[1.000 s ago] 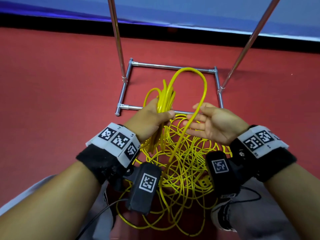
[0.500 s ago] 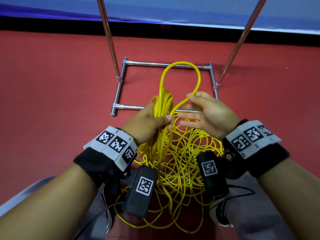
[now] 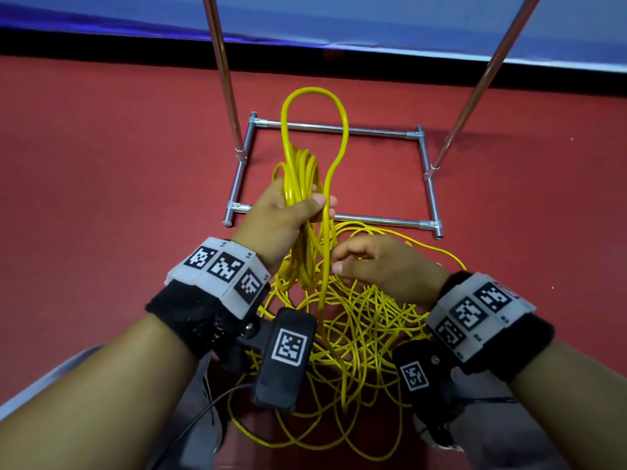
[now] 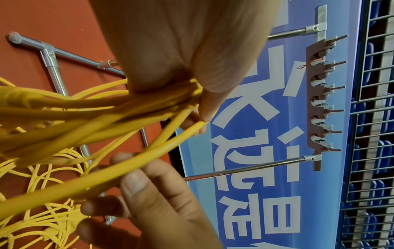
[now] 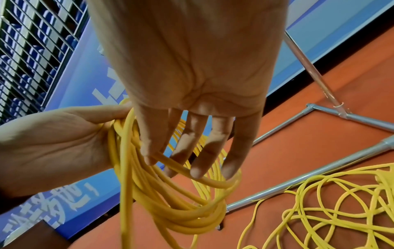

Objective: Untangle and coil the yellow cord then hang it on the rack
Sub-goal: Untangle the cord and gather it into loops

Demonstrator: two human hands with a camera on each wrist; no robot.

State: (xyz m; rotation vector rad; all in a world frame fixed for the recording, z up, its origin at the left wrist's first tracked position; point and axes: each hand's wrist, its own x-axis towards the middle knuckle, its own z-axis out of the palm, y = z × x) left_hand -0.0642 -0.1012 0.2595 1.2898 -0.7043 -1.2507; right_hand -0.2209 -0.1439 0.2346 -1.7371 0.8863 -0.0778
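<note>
My left hand (image 3: pixel 312 201) grips a bundle of coiled loops of the yellow cord (image 3: pixel 300 171), with one tall loop (image 3: pixel 315 93) standing up above the fist. Its strand drops down past my right hand (image 3: pixel 339 262), which sits lower and nearer to me. In the right wrist view the right hand (image 5: pixel 192 160) has its fingers relaxed and nearly straight, the index fingertip (image 5: pixel 149 158) touching one strand of the coil. The rest of the cord lies in a tangled pile (image 3: pixel 373 317) on the red floor. The rack's hook bar (image 4: pixel 319 94) shows in the left wrist view.
The rack's metal base frame (image 3: pixel 339 128) lies on the red floor just beyond my hands, with two slanting uprights (image 3: pixel 224 72) (image 3: pixel 485 83). A blue banner wall (image 3: pixel 373 25) stands behind it. My legs and a shoe (image 3: pixel 437 435) sit under the pile.
My right hand brought the big loop in to the left hand's bundle, let go, and dropped down towards me. The left hand now holds that loop with the others.
</note>
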